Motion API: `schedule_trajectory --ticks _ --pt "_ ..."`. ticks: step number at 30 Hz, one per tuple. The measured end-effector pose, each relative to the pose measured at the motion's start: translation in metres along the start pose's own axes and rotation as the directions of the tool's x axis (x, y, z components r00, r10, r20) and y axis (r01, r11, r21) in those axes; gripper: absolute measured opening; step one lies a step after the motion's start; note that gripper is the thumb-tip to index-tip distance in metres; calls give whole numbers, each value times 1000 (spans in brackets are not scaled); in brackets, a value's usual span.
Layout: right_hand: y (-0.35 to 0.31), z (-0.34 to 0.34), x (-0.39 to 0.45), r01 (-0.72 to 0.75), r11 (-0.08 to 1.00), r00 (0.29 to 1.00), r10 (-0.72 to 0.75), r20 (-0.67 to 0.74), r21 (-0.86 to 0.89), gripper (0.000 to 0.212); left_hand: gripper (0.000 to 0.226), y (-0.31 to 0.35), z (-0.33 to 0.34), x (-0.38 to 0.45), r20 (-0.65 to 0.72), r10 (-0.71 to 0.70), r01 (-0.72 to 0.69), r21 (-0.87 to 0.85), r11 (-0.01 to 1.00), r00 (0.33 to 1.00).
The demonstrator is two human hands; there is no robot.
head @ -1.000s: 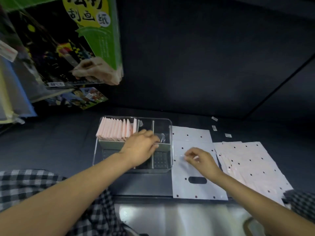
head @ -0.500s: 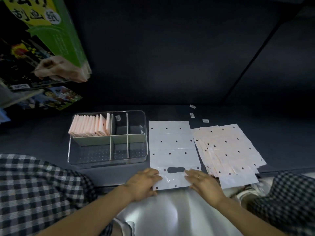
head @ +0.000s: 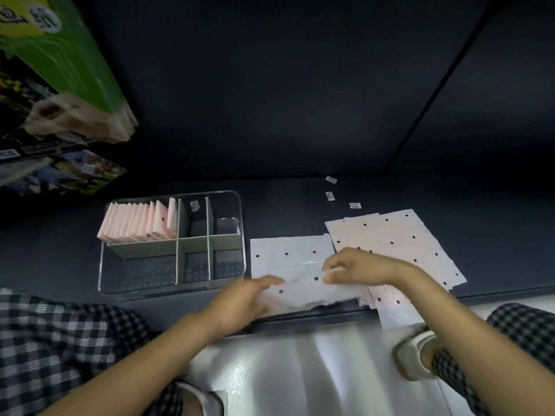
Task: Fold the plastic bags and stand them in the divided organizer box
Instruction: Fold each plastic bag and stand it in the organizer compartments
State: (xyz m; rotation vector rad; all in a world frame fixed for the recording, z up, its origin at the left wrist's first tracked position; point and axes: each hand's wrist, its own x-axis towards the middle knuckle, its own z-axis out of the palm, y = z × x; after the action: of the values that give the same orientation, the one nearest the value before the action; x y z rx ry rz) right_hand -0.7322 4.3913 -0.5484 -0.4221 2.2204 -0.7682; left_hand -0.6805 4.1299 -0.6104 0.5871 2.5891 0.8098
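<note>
Head view: a white plastic bag [head: 292, 265] with dark dots is seen lying on the dark shelf [head: 300, 205], just right of the clear organizer box [head: 172, 244]. Its near edge is lifted and folded over by both hands. The edge is pinched by the right hand [head: 357, 267] between thumb and fingers; the left hand [head: 240, 304] is laid at the bag's left near corner with fingers curled on the plastic, though blur hides the exact hold. A row of folded bags [head: 136, 222] is stood in the box's back left compartment. A stack of flat bags [head: 399, 244] is spread to the right. Three small labels [head: 330, 196] behind it cannot be read. Chinese characters are printed on the green package [head: 60, 55] at upper left, too blurred to read.
</note>
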Motion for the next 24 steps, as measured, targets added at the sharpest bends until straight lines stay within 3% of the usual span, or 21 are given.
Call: schedule_trajectory --ticks 2,4,6,10,13,16,20,22,24 --pt "-1 -16 12 -4 1000 998 4 -62 9 15 57 4 -9 4 -225 6 -17 -50 999 974" --pt "1 -28 28 -16 1000 994 17 -106 3 17 56 8 -14 7 -431 62 -61 16 998 900" --pt "7 -36 47 -41 999 991 38 -129 -16 15 52 11 -15 9 -506 138 -100 101 990 852" --pt "26 -38 87 -115 991 982 104 -157 -67 12 46 13 0 12 -384 273 -173 276 945 882" --pt "41 -27 103 -228 948 936 151 -317 -222 27 44 8 19 13 -263 339 -228 375 898 903" --pt "47 -1 92 -224 896 856 -7 -517 -383 33 43 -2 37 13 -153 336 -243 429 870 929" --pt "48 62 53 1 838 877 -263 -402 -546 34 53 -10 54 12 13 321 -276 546 792 947" --pt "50 97 40 86 740 866 -387 -317 -667 44 61 -6 56 12 70 249 -242 590 770 966" --pt "51 119 33 106 659 871 -422 -250 -745 57 68 -7 61 11 112 206 -230 628 744 972"
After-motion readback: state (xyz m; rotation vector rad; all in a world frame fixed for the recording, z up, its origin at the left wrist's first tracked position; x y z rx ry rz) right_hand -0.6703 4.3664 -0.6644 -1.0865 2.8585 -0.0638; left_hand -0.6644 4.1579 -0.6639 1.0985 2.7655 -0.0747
